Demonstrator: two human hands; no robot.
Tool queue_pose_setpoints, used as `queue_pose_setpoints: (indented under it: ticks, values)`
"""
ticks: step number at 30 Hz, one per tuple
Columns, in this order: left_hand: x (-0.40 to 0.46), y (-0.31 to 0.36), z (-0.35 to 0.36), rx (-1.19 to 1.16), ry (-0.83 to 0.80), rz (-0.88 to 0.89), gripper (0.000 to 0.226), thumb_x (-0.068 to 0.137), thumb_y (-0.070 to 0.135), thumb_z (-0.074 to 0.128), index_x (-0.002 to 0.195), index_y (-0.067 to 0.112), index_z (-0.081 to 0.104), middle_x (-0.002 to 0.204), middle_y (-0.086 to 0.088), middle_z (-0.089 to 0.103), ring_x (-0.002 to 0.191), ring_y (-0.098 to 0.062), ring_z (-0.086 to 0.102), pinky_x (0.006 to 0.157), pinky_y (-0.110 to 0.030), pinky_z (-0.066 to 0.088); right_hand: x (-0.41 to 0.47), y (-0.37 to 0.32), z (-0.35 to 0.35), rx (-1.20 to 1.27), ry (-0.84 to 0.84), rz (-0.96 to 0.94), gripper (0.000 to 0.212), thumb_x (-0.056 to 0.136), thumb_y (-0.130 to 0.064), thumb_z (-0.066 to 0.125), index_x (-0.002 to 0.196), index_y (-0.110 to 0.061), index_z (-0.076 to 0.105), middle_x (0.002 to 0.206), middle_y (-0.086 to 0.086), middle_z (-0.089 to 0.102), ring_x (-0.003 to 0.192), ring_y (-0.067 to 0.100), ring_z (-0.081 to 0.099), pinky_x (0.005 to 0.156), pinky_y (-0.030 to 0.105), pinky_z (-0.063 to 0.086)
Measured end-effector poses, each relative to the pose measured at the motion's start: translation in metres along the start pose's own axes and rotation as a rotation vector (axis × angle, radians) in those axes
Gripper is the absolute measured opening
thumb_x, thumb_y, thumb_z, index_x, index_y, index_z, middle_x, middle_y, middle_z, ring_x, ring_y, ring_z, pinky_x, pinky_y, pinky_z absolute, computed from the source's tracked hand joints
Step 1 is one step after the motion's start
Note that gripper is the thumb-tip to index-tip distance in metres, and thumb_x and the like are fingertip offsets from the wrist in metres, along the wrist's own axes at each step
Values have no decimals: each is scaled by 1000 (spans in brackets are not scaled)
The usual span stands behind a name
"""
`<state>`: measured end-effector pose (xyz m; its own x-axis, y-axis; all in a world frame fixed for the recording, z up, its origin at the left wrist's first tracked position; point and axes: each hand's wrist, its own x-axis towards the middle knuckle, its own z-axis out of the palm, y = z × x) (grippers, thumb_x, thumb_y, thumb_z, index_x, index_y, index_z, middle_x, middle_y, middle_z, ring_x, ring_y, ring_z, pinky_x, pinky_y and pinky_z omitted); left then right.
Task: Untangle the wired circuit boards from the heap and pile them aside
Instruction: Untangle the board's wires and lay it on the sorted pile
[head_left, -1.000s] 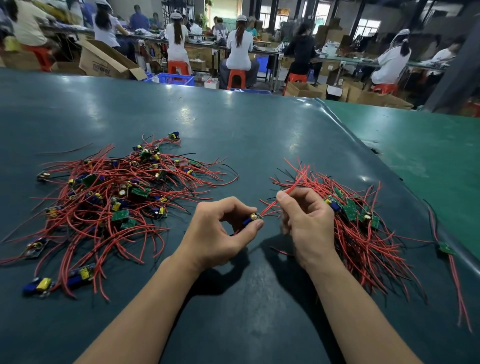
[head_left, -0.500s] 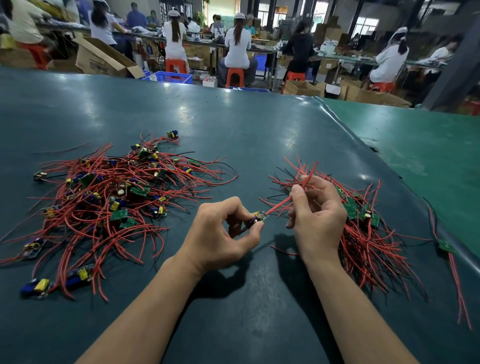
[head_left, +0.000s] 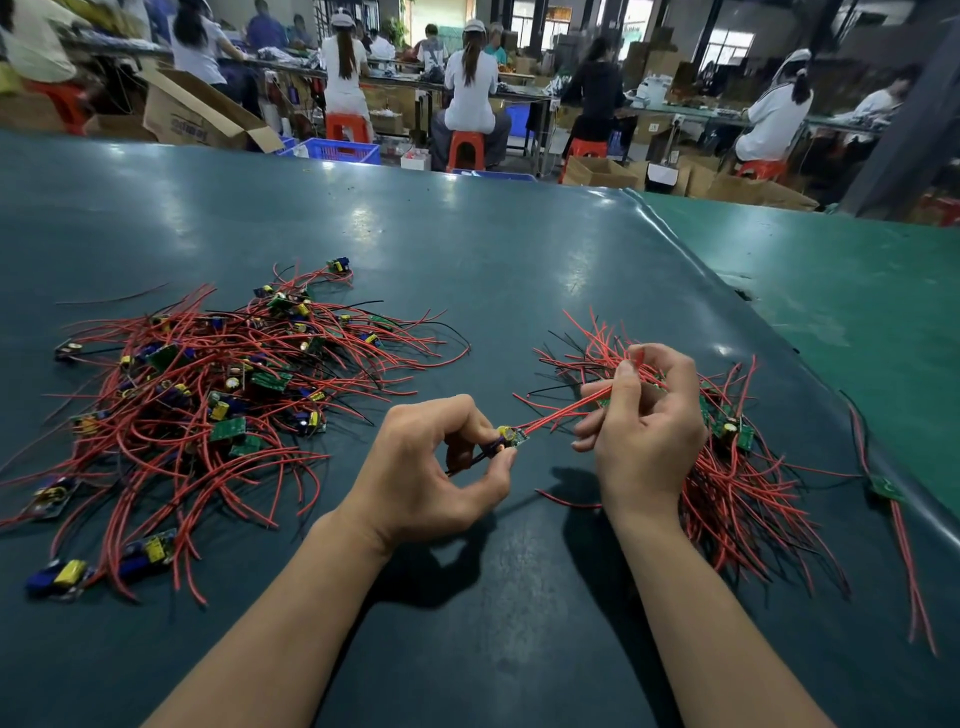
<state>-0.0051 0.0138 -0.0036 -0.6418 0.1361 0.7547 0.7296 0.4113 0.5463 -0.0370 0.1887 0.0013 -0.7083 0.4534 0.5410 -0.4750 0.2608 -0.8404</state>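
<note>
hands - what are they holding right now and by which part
One wired circuit board: the left hand pinches the board end, the right hand pinches its red wires farther along.

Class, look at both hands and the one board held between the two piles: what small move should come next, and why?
Probably carry the board right and lay it on the sorted pile. The left hand pinches it, the right hand holds its red wires taut, and it looks clear of the heap.
</note>
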Motion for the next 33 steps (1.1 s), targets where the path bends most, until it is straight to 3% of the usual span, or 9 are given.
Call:
queue_pose_setpoints:
  ticks: [5, 9, 13, 16, 18, 21, 25, 29, 33]
  values:
    - [1, -7, -2, 128, 26, 63, 16, 78, 10, 78, 88, 4, 66, 86, 2, 66, 75, -15, 56, 69, -21, 48, 3, -8, -3, 234, 1, 195, 5, 105, -27, 43, 107, -25, 46, 72, 13, 72, 35, 22, 57, 32, 24, 43]
    - [6, -16, -5, 406, 121, 53, 43, 84, 13, 72, 127, 9, 63, 109, 9, 69, 97, -22, 53, 89, -37, 41, 0, -11, 0, 359, -120, 360, 33, 105, -45, 32, 113, -17, 48, 68, 11, 71, 35, 19, 55, 32, 22, 42]
    - [7, -14, -1, 275, 199, 135, 31, 88, 2, 67, 119, 1, 65, 117, -3, 65, 104, -22, 58, 91, -37, 48, -8, -15, 7, 382, -403, 627, 57, 101, -50, 37, 80, -4, 65, 48, 11, 59, 30, 16, 47, 30, 16, 33]
    - [5, -10, 3, 150, 251, 158, 24, 86, 0, 69, 108, -4, 62, 114, -11, 64, 108, -22, 62, 90, -31, 50, -16, -19, 9, 299, -711, 694, 48, 92, -53, 51, 78, -14, 75, 47, 3, 54, 31, 11, 40, 35, 12, 24]
    - [3, -8, 5, 55, 239, 159, 23, 81, -2, 70, 101, -3, 60, 112, -15, 63, 107, -28, 63, 88, -37, 52, -20, -19, 10, 386, -771, 711, 35, 81, -55, 58, 78, -25, 77, 49, 1, 52, 35, 9, 38, 37, 13, 22]
    - [4, -6, 7, -1, 194, 135, 25, 78, -2, 73, 101, 1, 64, 111, -14, 60, 103, -26, 62, 82, -36, 54, -18, -18, 11, 576, -729, 718, 16, 77, -36, 68, 87, -27, 78, 59, -2, 54, 44, 6, 39, 37, 14, 25]
    - [6, -8, 7, -116, 141, 10, 24, 83, 7, 74, 105, 6, 66, 102, -7, 61, 91, -19, 63, 77, -33, 54, -13, -19, 8, 685, -638, 717, 21, 78, -31, 68, 93, -21, 78, 62, -4, 57, 39, 5, 42, 34, 13, 27]
    - [3, -5, 11, -253, 42, -176, 31, 79, 14, 78, 107, 6, 67, 98, -3, 70, 87, -18, 69, 80, -35, 57, -13, -19, 8, 556, -518, 654, 16, 88, -17, 65, 81, -16, 79, 58, -2, 58, 39, 6, 45, 34, 14, 29]
    - [4, -1, 12, -342, 85, -310, 26, 76, 19, 78, 100, 15, 70, 93, 2, 75, 84, -11, 72, 78, -21, 54, -14, -18, 8, 481, -487, 631, 9, 84, -20, 72, 83, -13, 78, 57, -2, 57, 40, 7, 43, 37, 15, 29]
